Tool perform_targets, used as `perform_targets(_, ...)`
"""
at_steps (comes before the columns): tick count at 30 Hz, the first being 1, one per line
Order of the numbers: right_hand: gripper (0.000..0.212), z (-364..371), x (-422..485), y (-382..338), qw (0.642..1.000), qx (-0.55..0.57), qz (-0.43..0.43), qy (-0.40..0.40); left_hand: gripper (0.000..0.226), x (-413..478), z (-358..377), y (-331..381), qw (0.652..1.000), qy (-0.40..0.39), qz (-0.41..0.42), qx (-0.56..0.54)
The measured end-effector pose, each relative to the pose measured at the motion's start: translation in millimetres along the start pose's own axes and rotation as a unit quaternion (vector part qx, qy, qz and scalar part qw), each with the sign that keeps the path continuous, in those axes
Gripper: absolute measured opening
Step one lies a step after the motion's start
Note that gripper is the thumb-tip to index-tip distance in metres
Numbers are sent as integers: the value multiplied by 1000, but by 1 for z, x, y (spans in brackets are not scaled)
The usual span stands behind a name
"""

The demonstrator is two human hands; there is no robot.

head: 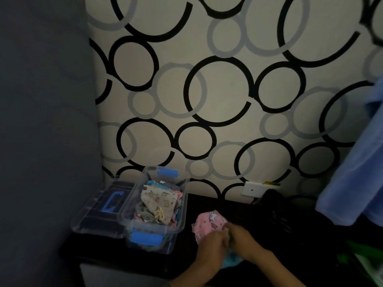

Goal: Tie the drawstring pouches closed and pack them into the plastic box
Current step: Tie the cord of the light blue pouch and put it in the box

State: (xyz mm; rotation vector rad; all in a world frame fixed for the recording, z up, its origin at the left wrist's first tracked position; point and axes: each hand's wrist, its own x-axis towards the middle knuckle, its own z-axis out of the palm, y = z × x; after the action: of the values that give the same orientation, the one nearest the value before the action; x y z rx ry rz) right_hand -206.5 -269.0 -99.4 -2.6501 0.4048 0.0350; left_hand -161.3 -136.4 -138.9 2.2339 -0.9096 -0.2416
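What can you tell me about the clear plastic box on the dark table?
The plastic box is see-through, with blue latches at both ends. It stands open on the dark table, heaped with patterned cloth pouches. Its clear lid lies beside it, on the left.

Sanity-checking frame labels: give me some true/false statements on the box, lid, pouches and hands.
1. The plastic box is open, with its lid lying beside it. True.
2. The box is empty. False: it holds several pouches, with a cream printed pouch on top.
3. The left hand and right hand both grip the pink pouch. True.
4. The pink pouch sits inside the box. False: it lies on the dark table, right of the box.
5. The box's latches are red. False: they are blue.
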Motion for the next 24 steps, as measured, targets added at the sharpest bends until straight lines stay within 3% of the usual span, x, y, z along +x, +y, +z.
perform_targets(3, 17, -35, 6, -10, 996, 63, -13, 54, 15, 6, -40, 11, 994, 94, -1, -48)
perform_targets(5, 12, -62, 13, -27, 987, 109, -16, 118, 33, 12, -77, 21, 987, 49, -75, -130)
perform_targets(6, 11, -74, 18, -39, 981, 118, -25, 150, 49, 17, -97, 26, 966, -26, -130, -221)
perform_targets(7, 12, -81, 24, -54, 975, 113, -43, 185, 65, 25, -115, 26, 912, -119, -174, -351)
perform_targets(9, 19, -90, 34, -89, 967, 85, -84, 223, 82, 43, -151, 21, 757, -228, -188, -582)
perform_targets(10, 21, -90, 38, -108, 965, 72, -109, 226, 83, 53, -166, 14, 702, -221, -181, -653)
perform_targets(11, 22, -87, 42, -124, 963, 61, -137, 222, 79, 62, -180, 8, 673, -187, -175, -694)
perform_targets(12, 25, -80, 46, -140, 963, 54, -163, 208, 70, 70, -192, -1, 666, -139, -174, -712)
perform_targets(15, 40, -45, 63, -172, 970, 1, -195, 148, 47, 81, -210, -35, 712, 3, -210, -670)
perform_targets(17, 42, -15, 72, -181, 976, -20, -197, 87, 42, 79, -208, -68, 752, 25, -263, -604)
perform_targets(20, 43, 25, 79, -186, 981, -40, -176, -68, 36, 69, -207, -102, 886, 41, -294, -356)
perform_targets(22, 39, 33, 80, -189, 985, 21, -123, -119, 41, 66, -209, -116, 965, 115, -210, -104)
perform_targets(24, 37, 29, 93, -191, 991, 82, -86, -60, 55, 63, -214, -120, 983, 169, -66, 40)
